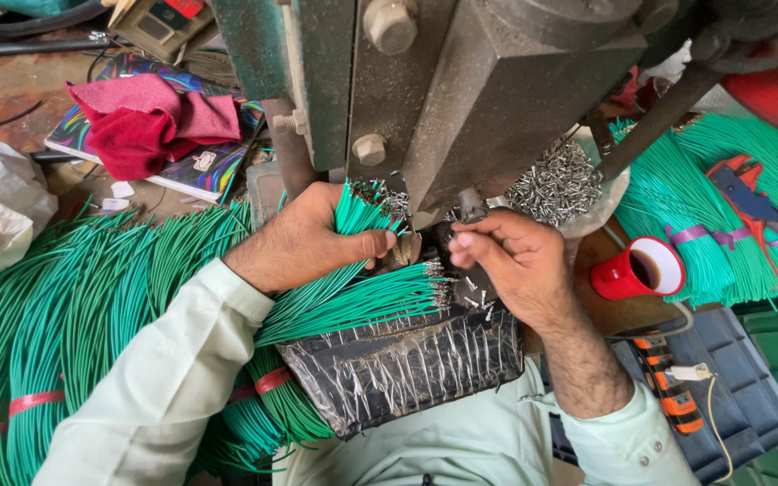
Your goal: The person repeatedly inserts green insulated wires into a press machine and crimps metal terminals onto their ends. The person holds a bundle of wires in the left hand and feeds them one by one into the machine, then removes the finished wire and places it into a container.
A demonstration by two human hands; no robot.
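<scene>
My left hand (310, 238) is closed around a bunch of green wires (357, 216), their cut ends fanning up beside the green metal press (461, 90). My right hand (515, 261) pinches a small metal piece, too small to identify, right under the press's grey head. Below both hands a second bundle of green wires (353, 301) with metal terminal tips lies across a tape-wrapped rest (407, 360). A heap of loose metal terminals (551, 184) sits behind my right hand.
Big bundles of green wire (56, 306) fill the left; more (677, 207) lie right. A red cup of dark drink (637, 270), red-handled pliers (754, 207), a red cloth (150, 121) on a colourful book, and a grey case (731, 396) surround the press.
</scene>
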